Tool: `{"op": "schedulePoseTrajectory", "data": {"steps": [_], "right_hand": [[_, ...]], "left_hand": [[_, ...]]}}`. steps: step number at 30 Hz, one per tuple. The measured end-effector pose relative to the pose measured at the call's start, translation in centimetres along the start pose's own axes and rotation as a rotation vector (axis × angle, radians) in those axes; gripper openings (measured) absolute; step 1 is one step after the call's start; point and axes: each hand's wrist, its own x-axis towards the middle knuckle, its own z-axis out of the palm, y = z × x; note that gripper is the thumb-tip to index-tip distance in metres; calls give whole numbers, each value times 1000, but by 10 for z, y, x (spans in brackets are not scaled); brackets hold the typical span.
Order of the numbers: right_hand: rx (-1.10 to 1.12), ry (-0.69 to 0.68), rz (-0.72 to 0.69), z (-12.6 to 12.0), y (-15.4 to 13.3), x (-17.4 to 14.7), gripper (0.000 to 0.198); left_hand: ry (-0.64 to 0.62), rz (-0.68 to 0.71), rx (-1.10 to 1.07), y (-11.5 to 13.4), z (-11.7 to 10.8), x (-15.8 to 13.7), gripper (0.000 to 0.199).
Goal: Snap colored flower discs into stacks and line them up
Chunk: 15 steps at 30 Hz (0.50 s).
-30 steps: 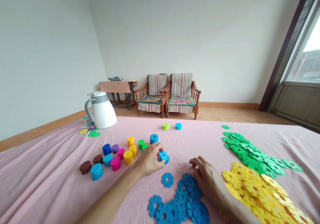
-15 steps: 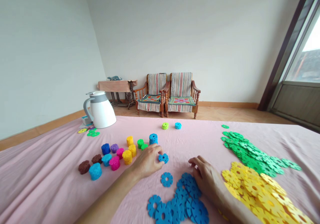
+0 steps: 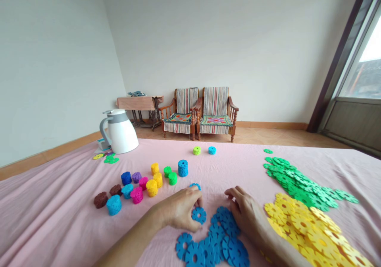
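At the left, thin yellow and green loose discs [image 3: 111, 160] are lying beside a smooth white jug [image 3: 123, 136] with a grey collar and looped handle. Under everything a pink cloth [image 3: 68, 227] is showing soft, long creases. Nearer, short cylindrical stacks are standing with rough, ridged sides: brown [image 3: 101, 200], light blue [image 3: 114, 206], pink [image 3: 137, 196], yellow [image 3: 152, 189] and green [image 3: 172, 179] among them. A taller blue stack [image 3: 183, 169] is standing at their right end.

The left hand [image 3: 200, 215] is arching low over the cloth, thumb and fingers parted widely about the left side of a single blue disc [image 3: 203, 216]. That disc is lying flat, round, notched at the rim and holed at the centre; whether the fingertips are touching it, I cannot tell. Another blue disc [image 3: 195, 185] is showing partly beyond the knuckles.

Just to the right, a blue heap [image 3: 216, 235] of similar plastic-looking discs is overlapping like scales. The right hand [image 3: 230, 198] is resting at its right edge, palm down, fingers loosely bent and thumb apart; its underside is staying hidden from me. Farther right, glossy green discs [image 3: 297, 181] and matching yellow discs [image 3: 312, 231] are spreading in layered heaps.
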Motion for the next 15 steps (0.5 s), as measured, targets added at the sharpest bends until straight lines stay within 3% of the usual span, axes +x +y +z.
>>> {"op": "schedulePoseTrajectory", "data": {"steps": [6,12,15], "right_hand": [[0,1,1,-1,-1,0,29],[-12,0,-14,0,2,-1,32],[-15,2,-13,0,2,-1,33]], "left_hand": [[94,-11,-2,0,-2,2,33],[417,-140,-39,-12,-6,10,21],[494,-181,-30,-19,-1,14,18]]}}
